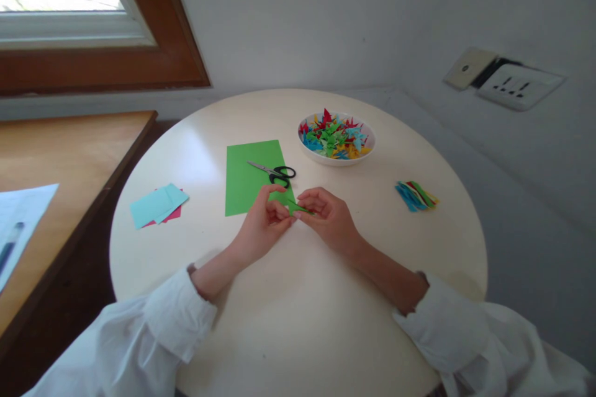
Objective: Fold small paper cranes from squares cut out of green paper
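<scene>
My left hand and my right hand meet at the middle of a round cream table. Both pinch a small folded piece of green paper between their fingertips, just above the tabletop. Right behind the hands lies a green paper sheet with black-handled scissors resting on its right part. White sleeves cover both forearms.
A white bowl heaped with several small coloured folded paper figures stands at the back. Coloured paper strips lie at the right. Light blue and red paper squares lie at the left. A wooden ledge runs beside the table on the left.
</scene>
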A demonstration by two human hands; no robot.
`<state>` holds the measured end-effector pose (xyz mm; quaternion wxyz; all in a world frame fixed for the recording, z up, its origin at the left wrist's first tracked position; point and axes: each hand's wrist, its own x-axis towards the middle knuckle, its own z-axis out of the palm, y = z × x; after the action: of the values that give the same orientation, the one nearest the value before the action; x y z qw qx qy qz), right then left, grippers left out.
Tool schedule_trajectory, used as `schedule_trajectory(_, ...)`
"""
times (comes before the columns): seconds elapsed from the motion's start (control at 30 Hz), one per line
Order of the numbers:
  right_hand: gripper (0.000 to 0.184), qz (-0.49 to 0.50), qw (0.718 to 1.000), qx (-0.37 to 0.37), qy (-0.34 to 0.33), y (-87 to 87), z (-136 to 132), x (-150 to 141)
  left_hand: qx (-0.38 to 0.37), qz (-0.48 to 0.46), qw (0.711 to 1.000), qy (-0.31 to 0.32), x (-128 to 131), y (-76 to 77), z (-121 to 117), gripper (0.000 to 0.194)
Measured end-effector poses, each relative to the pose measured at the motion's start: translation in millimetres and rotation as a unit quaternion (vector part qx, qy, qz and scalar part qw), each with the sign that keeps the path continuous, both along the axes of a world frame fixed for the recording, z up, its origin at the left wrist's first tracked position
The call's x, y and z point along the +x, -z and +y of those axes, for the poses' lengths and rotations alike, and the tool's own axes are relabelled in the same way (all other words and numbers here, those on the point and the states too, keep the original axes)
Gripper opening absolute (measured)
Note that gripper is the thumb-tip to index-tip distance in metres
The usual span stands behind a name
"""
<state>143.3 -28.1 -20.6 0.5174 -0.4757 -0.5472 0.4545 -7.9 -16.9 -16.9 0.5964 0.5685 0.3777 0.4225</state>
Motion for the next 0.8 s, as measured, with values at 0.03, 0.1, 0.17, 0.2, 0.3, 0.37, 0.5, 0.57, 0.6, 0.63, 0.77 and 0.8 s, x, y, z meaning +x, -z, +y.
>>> schedule_trajectory(0.03, 0.024, 0.0, 1.0, -0.001, 0.005, -0.6, -0.1, 0.3, -0.007, -0.007, 1.0, -0.001, 0.1, 0.6, 0.8, 0.046)
schedule_trajectory(0.1, 0.024, 0.005, 1.0, -0.002, 0.013, -1.7, -0.2, 0.7, -0.016, -0.004, 1.0, -0.003, -0.1, 1.7, 2.4, 0.041)
schedule_trajectory(0.17, 0.024, 0.013, 1.0, 0.0, 0.019, -2.5, -0.2, 1.0, -0.015, 0.021, 1.0, -0.001, -0.5, 2.2, 3.3, 0.029)
schedule_trajectory(0.2, 0.024, 0.017, 1.0, 0.002, 0.021, -2.6, -0.2, 1.1, -0.012, 0.039, 0.999, 0.003, -0.8, 2.0, 3.4, 0.023)
schedule_trajectory(0.3, 0.024, 0.025, 0.999, 0.008, 0.023, -2.3, -0.1, 1.5, 0.003, 0.081, 0.997, 0.017, -1.5, 0.2, 2.8, 0.019)
schedule_trajectory(0.37, 0.023, 0.027, 0.999, 0.01, 0.02, -1.7, 0.0, 1.6, 0.012, 0.098, 0.995, 0.018, -1.8, -1.7, 2.0, 0.019)
schedule_trajectory(0.5, 0.024, 0.017, 1.0, -0.004, 0.011, -1.1, 0.4, 1.5, 0.033, 0.131, 0.991, 0.017, -2.4, -5.3, 0.3, 0.02)
schedule_trajectory(0.57, 0.026, 0.008, 1.0, -0.015, 0.004, -1.7, 0.6, 1.6, 0.049, 0.154, 0.987, 0.01, -2.9, -6.6, -0.5, 0.021)
schedule_trajectory(0.6, 0.027, 0.005, 1.0, -0.02, -0.001, -2.2, 0.6, 1.6, 0.057, 0.164, 0.985, 0.006, -3.2, -7.3, -0.9, 0.021)
schedule_trajectory(0.63, 0.027, 0.004, 1.0, -0.025, -0.006, -2.9, 0.6, 1.7, 0.064, 0.172, 0.983, 0.003, -3.4, -8.0, -1.4, 0.02)
schedule_trajectory(0.77, 0.027, 0.001, 0.999, -0.034, -0.012, -5.5, 0.4, 2.6, 0.079, 0.175, 0.981, -0.005, -3.1, -10.5, -3.3, 0.018)
schedule_trajectory(0.8, 0.027, 0.002, 0.999, -0.032, -0.008, -5.7, 0.4, 3.0, 0.077, 0.174, 0.982, -0.008, -2.8, -10.8, -3.6, 0.017)
